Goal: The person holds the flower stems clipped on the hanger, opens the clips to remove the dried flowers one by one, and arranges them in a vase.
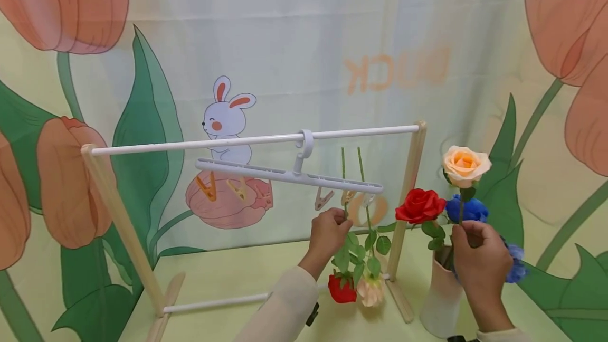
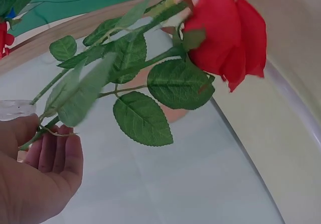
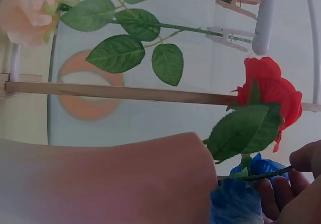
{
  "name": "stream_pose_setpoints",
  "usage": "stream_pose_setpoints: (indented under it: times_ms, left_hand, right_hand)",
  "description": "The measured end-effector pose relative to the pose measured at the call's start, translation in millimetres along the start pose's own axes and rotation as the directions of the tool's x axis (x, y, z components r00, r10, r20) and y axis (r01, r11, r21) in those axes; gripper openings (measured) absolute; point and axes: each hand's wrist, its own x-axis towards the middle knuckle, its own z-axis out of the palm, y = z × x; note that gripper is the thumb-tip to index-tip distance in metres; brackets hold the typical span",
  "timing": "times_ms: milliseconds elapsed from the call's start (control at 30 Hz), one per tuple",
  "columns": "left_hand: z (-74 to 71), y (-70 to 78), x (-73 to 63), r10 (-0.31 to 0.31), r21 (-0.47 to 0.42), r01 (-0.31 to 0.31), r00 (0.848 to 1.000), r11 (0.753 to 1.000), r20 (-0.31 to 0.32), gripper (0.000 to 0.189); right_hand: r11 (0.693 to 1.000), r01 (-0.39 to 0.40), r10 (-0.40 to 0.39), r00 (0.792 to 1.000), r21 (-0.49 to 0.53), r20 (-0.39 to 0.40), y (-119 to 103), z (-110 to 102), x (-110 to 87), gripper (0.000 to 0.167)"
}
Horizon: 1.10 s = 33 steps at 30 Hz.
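Note:
A red rose [image 1: 342, 288] hangs head down, its stem gripped between my left thumb and fingers; in the head view that left hand [image 1: 328, 239] is just under the clothespin [image 1: 348, 196] at the stem. Beside it a peach rose [image 1: 371, 291] also hangs inverted from a clear clothespin [image 1: 368, 199]. My right hand [image 1: 483, 260] pinches the stem of an upright peach rose [image 1: 465, 167] above the vase [image 1: 439, 300]. Another red rose [image 1: 420, 206] and blue flowers [image 1: 467, 209] stand close by that hand. In the right wrist view, the fingers [image 3: 301, 158] hold the dark stem.
A pale hanger [image 1: 247, 169] hangs tilted from the white rod [image 1: 237, 142] of a wooden rack [image 1: 125, 231]. Other clothespins along it, such as the orange clothespin [image 1: 207, 188], hold no flowers. The rack's right post [image 1: 412, 168] stands between the hanger and vase.

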Motion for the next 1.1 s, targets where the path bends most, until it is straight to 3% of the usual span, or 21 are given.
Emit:
stream_pose_setpoints:
  times_ms: [200,400,567,733,833,933,1100]
  left_hand:
    - [-4.3,-1.9,-0.7,0.039,0.019,-0.039,0.998,0.999,-0.039,0.011]
    - [-7.0,-4.2,-1.5,0.033,0.008,-0.032,0.998,0.999,-0.048,0.012]
    - [-8.9,-5.7,-1.8,0.033,0.003,-0.033,0.998,0.999,-0.048,0.013]
    - [-10.4,-6.3,-2.3,0.02,0.02,-0.019,0.998,1.0,-0.057,0.013]
    - [-10.5,-6.6,-2.8,0.021,0.021,-0.02,0.999,1.0,-0.05,0.013]
    - [-10.3,-7.2,-2.8,0.022,0.028,-0.021,0.999,0.999,-0.037,0.013]
    - [-12.0,-6.9,-2.6,0.009,0.039,-0.008,0.999,0.999,-0.043,0.013]
  right_hand:
    - [1.0,0.004,-0.004,1.0,0.01,-0.009,-2.3,-4.0,5.7,0.022]
    - [0.996,-0.027,0.036,0.993,-0.08,0.11,-0.4,-4.8,11.7,0.026]
    - [0.996,-0.039,0.048,0.993,-0.08,0.106,-0.5,-9.0,15.2,0.03]
    - [0.996,-0.076,0.076,0.997,0.044,0.004,-13.5,-10.3,16.9,0.05]
    - [0.984,-0.06,0.078,0.992,0.165,-0.104,-23.3,-12.6,15.2,0.051]
    - [0.969,0.036,0.02,0.975,0.244,-0.222,-34.0,-14.1,9.7,0.045]
    - [0.916,0.283,-0.182,0.925,0.284,-0.333,-53.5,-8.3,-6.3,0.026]
